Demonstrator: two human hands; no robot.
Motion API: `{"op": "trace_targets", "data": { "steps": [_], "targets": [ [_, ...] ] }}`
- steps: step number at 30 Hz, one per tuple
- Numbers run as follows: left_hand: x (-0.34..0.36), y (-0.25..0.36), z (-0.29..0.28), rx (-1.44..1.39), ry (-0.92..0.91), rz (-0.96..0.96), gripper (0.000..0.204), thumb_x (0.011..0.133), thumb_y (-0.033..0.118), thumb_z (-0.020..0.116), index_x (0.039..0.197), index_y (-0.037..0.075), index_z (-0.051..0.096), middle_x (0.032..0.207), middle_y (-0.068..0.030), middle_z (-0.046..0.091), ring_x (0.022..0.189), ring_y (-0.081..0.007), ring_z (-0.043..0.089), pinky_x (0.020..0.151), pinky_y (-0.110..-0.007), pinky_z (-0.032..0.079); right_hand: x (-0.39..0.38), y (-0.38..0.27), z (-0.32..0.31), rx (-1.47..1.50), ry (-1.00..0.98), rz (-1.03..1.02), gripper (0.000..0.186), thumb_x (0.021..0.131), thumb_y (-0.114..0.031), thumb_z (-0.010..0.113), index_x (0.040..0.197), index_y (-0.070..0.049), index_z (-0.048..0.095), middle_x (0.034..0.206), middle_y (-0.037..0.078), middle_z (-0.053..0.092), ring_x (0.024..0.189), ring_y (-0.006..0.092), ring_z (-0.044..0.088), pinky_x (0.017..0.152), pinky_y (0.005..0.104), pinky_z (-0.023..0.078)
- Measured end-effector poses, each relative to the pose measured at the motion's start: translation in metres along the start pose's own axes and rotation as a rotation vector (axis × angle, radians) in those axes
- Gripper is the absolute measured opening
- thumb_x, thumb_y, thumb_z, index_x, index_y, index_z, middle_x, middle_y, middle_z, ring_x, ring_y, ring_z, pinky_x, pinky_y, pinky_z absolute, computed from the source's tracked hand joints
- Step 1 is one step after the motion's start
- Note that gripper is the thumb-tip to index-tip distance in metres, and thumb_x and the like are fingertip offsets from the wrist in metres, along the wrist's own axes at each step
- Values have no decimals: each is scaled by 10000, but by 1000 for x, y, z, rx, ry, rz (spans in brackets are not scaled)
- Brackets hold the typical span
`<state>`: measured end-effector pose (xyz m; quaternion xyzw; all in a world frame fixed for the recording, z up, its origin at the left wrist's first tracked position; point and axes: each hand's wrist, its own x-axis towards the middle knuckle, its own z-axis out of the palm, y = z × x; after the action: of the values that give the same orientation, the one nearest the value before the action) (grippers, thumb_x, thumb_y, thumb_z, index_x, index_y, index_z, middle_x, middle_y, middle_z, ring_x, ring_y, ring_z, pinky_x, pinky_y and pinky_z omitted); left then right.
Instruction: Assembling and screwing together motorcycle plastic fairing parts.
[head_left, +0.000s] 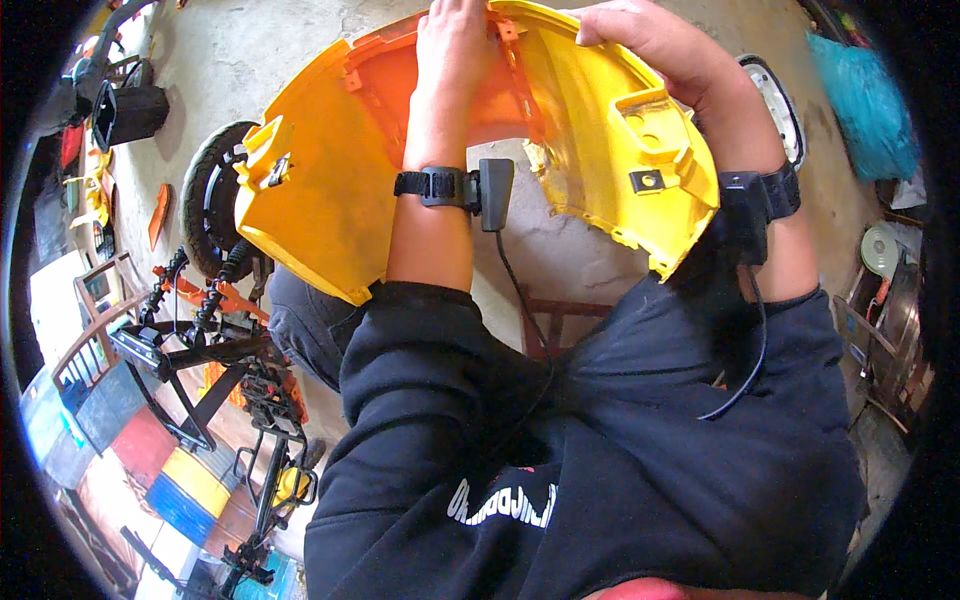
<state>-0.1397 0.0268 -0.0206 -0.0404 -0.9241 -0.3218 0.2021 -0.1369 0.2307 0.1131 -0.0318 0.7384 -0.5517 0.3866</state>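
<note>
A large curved plastic body panel, yellow with an orange middle section, is held up across my view, its ribbed inner side showing clips and mounting tabs. My left hand grips the orange part near its top, fingertips partly cut off by the frame's edge. My right hand is closed on the yellow rim at upper right, thumb over the edge and other fingers hidden behind it. Both wrists wear black straps with small devices and cables.
A partly dismantled vehicle frame with a black wheel stands at left. Loose orange pieces and a black container lie on the concrete floor. At right are a teal bag, a white-rimmed item and wooden clutter.
</note>
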Motion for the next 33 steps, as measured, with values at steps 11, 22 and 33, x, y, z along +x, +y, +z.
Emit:
{"op": "trace_targets", "data": {
  "steps": [11, 22, 33],
  "targets": [
    [26, -4, 2, 220, -341, 208, 427, 725, 365, 756, 1076, 152, 639, 974, -115, 692, 989, -360, 626, 828, -455, 512, 7, -10, -4, -151, 30, 14, 295, 844, -190, 579, 1024, -1, 718, 855, 38, 676, 747, 123, 601, 671, 279, 488],
    [36, -22, -27, 126, -40, 105, 204, 734, 259, 734, 837, 98, 664, 773, -175, 673, 775, -378, 654, 687, -457, 516, 8, 60, 5, 311, -314, 40, 634, 960, -404, 531, 1442, -16, 392, 1344, 153, 556, 1162, 249, 595, 968, 322, 480],
    [36, -28, -40, 58, -62, -76, 265, 711, 302, 783, 849, 109, 663, 765, -164, 668, 768, -377, 650, 688, -455, 514, -13, 162, 80, -1166, 93, -256, 1047, 693, -220, 805, 1495, -5, 168, 1507, 242, 278, 1395, 384, 307, 1094, 468, 352]
  ]
}}
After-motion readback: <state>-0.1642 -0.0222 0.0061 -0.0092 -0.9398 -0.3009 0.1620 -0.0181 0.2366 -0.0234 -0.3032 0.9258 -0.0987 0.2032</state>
